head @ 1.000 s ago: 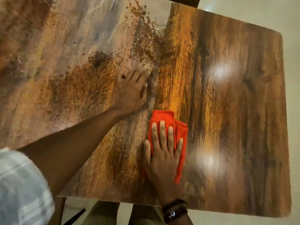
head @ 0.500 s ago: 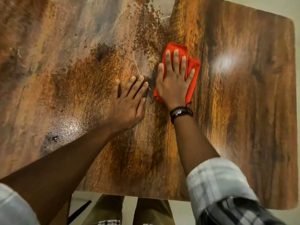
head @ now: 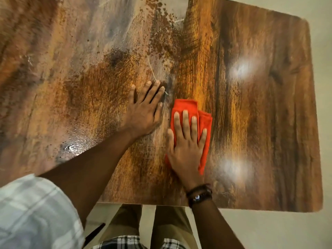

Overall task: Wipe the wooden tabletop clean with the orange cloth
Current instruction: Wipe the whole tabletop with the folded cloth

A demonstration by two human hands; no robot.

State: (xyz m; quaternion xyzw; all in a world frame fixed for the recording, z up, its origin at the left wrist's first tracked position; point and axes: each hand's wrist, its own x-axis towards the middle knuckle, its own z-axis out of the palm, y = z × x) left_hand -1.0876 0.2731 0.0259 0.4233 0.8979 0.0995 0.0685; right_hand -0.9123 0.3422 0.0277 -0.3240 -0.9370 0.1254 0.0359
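Mid-wipe: my right hand [head: 186, 142] presses the orange cloth [head: 186, 105], fingers straight; my left hand [head: 143, 114] rests flat on the wooden tabletop [head: 260, 123]. Next I'd sweep the speckled patch [head: 107, 83] beside it.

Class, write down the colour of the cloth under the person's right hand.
The cloth is a plain, bright orange-red, clearest in the head view.

The bench [head: 260, 123] has a streaky wood grain in dark brown, orange and yellow. Toward 11 o'clock it is paler and greyish, with dark brown speckles. The cloth [head: 185, 106] is bright orange-red. At 7 o'clock the sleeve [head: 32, 209] is white with faint grey checks. At 6 o'clock the trousers [head: 168, 225] are khaki. The floor [head: 269, 230] is pale beige.
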